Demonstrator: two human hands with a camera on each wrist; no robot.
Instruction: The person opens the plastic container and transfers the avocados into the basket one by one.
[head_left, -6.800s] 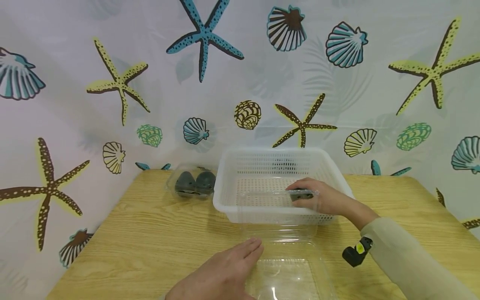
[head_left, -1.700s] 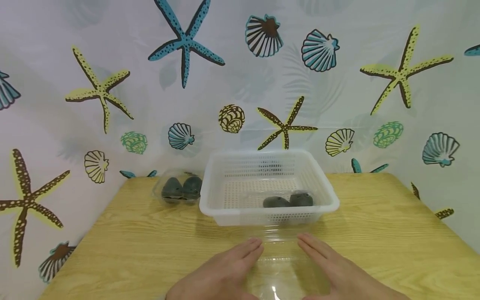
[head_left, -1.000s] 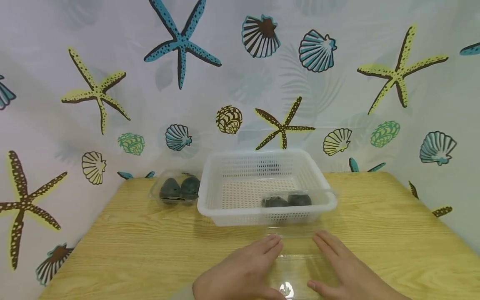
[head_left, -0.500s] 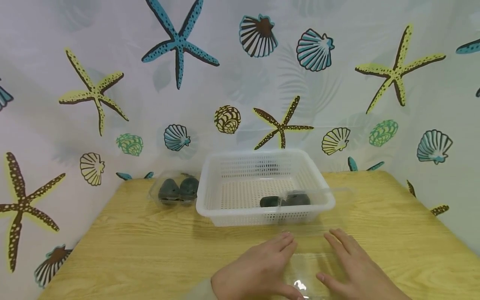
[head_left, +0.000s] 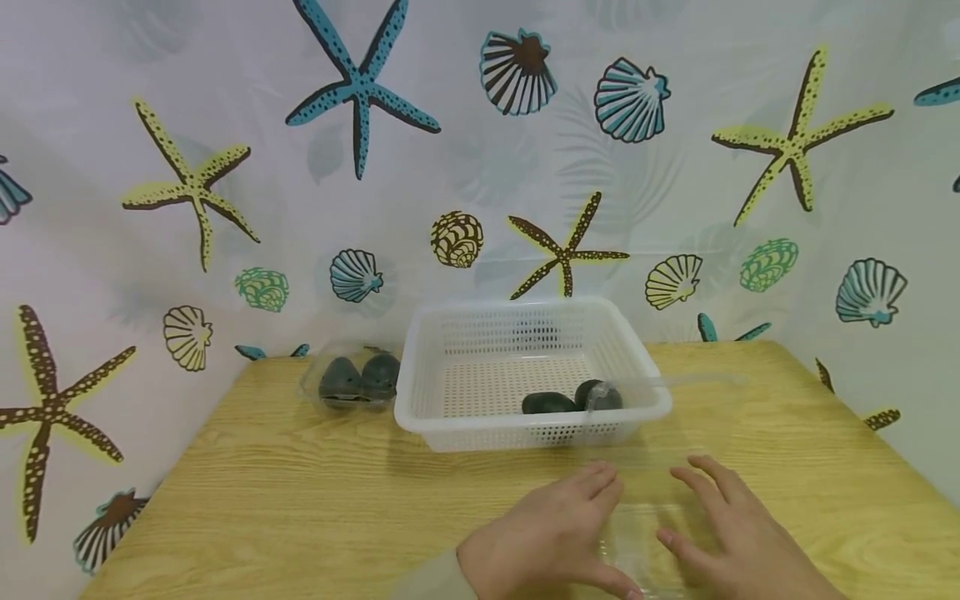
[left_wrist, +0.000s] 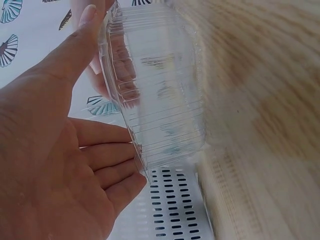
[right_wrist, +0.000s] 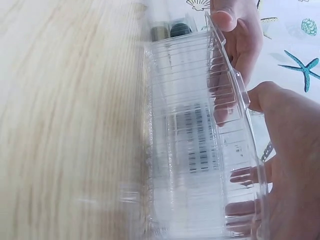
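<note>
A clear plastic clamshell container (head_left: 630, 533) lies open on the table at the lower right of the head view, its see-through lid (head_left: 705, 417) raised on the far side and overlapping the basket's corner. My left hand (head_left: 547, 533) is along its left side. In the left wrist view, straight fingers touch the ribbed wall and the thumb reaches along the rim. Opposite it, on the container's right side, is my right hand (head_left: 742, 533); the right wrist view has its fingers spread against the outer wall. Bare plastic shows between the hands.
Beyond the hands stands a white perforated basket (head_left: 487, 423) holding two dark green avocados (head_left: 548, 403) in its front right corner. A clear clamshell (head_left: 309, 385) with two dark avocados (head_left: 340, 381) sits left of the basket. A patterned curtain (head_left: 480, 125) hangs behind the wooden table (head_left: 300, 500).
Earlier my right hand held an avocado in the basket; it now sits by the container. Over the last second both hands and the container have slid right, and the lid with them.
</note>
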